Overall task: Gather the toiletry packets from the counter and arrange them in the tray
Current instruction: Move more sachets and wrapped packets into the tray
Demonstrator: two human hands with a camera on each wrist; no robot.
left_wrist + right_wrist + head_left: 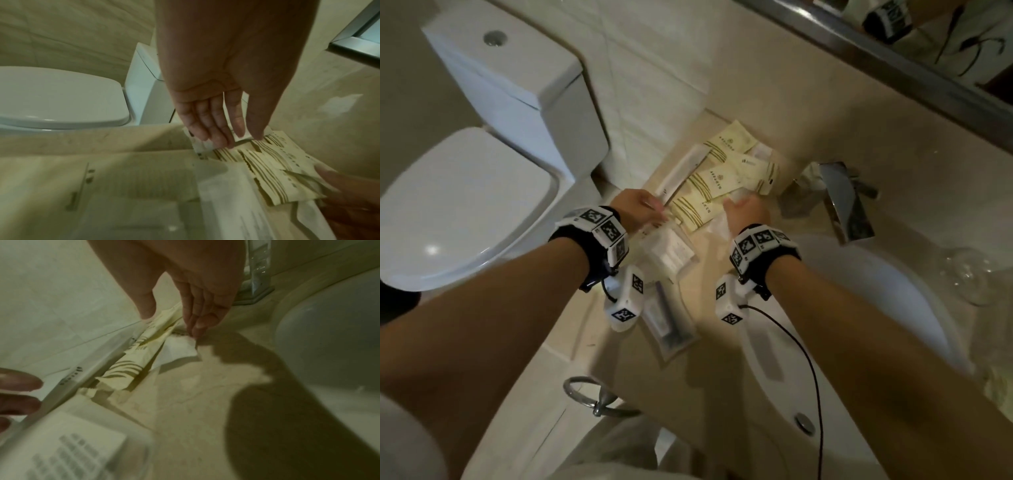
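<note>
Several cream packets [698, 202] with olive stripes lie fanned out on the beige counter [722, 342] against the wall. A long white packet [681, 171] lies along their left side. My left hand [654, 212] reaches in from the left, and in the left wrist view its straight fingers [216, 138] rest on the near end of the long white packet [203, 144]. My right hand [736, 202] is at the fan's right side, fingers [195, 327] pointing down onto a flat white packet [179, 348], thumb apart. I cannot make out a tray.
Two clear plastic packets [671, 253] [671, 325] lie nearer on the counter. A white toilet [465, 205] stands left, below the counter edge. The sink basin [876, 291] and chrome faucet [846, 202] are right, with a glass [969, 274] beyond and a towel ring [585, 394] below.
</note>
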